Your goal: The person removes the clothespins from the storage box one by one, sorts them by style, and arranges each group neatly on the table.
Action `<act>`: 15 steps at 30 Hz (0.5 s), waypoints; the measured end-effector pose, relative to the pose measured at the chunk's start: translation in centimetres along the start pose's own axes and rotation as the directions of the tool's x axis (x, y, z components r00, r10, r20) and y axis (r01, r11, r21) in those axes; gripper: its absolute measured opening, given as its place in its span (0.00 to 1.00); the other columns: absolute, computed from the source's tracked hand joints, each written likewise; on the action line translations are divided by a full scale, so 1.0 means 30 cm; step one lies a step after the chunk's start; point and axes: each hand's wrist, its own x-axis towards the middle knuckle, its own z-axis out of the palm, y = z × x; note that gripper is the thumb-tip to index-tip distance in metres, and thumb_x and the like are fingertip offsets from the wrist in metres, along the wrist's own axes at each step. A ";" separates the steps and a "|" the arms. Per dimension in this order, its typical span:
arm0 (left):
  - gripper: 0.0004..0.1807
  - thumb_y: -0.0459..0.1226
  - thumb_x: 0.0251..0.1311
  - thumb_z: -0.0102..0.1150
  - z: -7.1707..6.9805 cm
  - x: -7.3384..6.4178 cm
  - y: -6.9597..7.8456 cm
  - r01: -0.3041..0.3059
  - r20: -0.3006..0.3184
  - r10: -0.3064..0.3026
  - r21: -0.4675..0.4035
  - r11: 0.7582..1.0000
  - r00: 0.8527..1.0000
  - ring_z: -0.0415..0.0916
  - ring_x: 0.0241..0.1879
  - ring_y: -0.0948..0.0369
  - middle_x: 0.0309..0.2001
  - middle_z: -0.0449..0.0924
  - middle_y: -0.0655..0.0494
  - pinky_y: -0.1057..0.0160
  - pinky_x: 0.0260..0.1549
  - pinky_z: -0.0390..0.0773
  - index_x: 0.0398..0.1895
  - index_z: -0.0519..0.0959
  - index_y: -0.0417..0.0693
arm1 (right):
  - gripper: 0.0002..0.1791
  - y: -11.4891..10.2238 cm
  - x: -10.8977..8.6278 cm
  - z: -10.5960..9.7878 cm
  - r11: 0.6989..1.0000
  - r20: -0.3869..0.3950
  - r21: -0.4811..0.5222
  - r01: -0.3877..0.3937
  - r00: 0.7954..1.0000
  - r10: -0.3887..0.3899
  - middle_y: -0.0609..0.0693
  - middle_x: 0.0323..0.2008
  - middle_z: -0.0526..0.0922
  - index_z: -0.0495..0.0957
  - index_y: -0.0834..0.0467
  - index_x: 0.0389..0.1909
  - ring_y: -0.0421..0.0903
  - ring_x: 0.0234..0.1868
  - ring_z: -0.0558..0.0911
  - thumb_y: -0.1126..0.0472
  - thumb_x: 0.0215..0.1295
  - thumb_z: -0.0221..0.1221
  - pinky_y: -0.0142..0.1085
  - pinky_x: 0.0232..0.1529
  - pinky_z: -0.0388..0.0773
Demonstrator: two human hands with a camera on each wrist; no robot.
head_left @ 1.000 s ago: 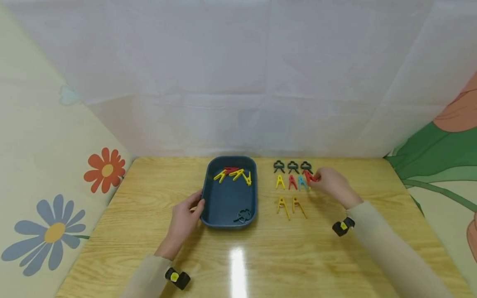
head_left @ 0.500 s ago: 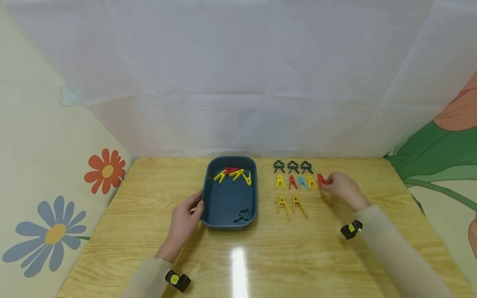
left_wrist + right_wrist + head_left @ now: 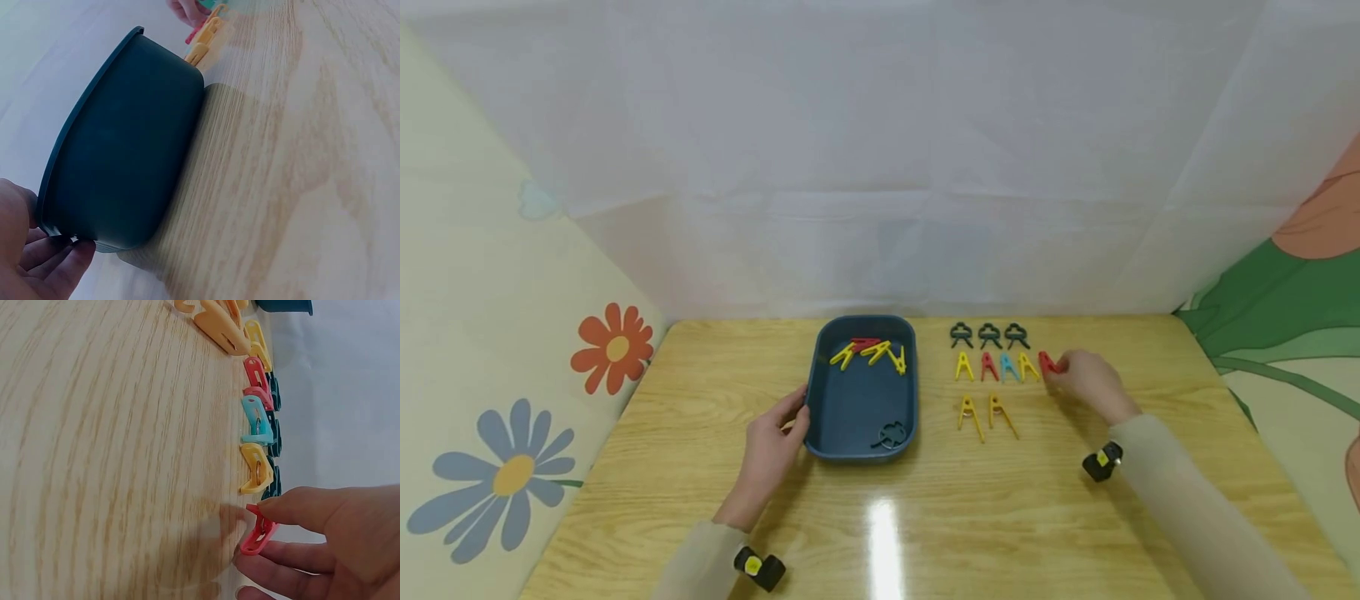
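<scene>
the right hand (image 3: 1090, 382) is well to the right of the dark blue tray (image 3: 861, 404), its grip closed to a pinch on a small red clip (image 3: 1048, 363) between thumb and fingers. that clip ends the middle row, farthest from the tray; next, coming back toward the tray, are an outer yellow clip (image 3: 1027, 367), a light blue clip (image 3: 1008, 367), a second red clip (image 3: 989, 367) and an inner yellow clip (image 3: 964, 367). behind this row, right of the tray's far end, lie three dark clips (image 3: 990, 341); in front, two orange-yellow clips (image 3: 967, 406). the left hand (image 3: 771, 437) has its grip closed around the tray's left wall. inside the tray, three yellow clips lie toward the far end, a dark piece (image 3: 891, 434) in the near right corner. the tray stands on the bench (image 3: 1037, 508).
</scene>
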 end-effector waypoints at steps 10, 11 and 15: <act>0.22 0.30 0.73 0.56 0.005 -0.001 -0.003 -0.019 -0.027 0.019 0.014 1.000 0.999 0.83 0.57 0.45 0.58 0.83 0.38 0.49 0.47 0.85 0.67 0.77 0.34 | 0.18 -0.017 0.018 0.012 1.000 -0.017 -0.006 0.005 1.000 -0.005 0.57 0.32 0.84 0.83 0.70 0.42 0.48 0.30 0.78 0.55 0.71 0.62 0.37 0.29 0.72; 0.22 0.30 0.73 0.56 0.005 -0.001 -0.002 -0.019 -0.027 0.020 0.018 1.000 0.999 0.83 0.57 0.45 0.58 0.83 0.38 0.49 0.47 0.85 0.68 0.77 0.34 | 0.18 -0.019 0.018 0.013 1.000 -0.018 -0.008 0.008 1.000 -0.008 0.57 0.32 0.84 0.83 0.70 0.43 0.49 0.30 0.78 0.55 0.71 0.62 0.37 0.29 0.72; 0.21 0.30 0.73 0.55 0.006 -0.002 0.001 -0.027 -0.034 0.028 0.024 0.999 0.999 0.83 0.56 0.44 0.58 0.83 0.37 0.50 0.47 0.85 0.67 0.77 0.34 | 0.19 -0.025 0.018 0.016 1.000 -0.027 -0.007 0.007 1.000 -0.008 0.58 0.34 0.84 0.83 0.71 0.43 0.50 0.31 0.79 0.55 0.71 0.62 0.38 0.30 0.73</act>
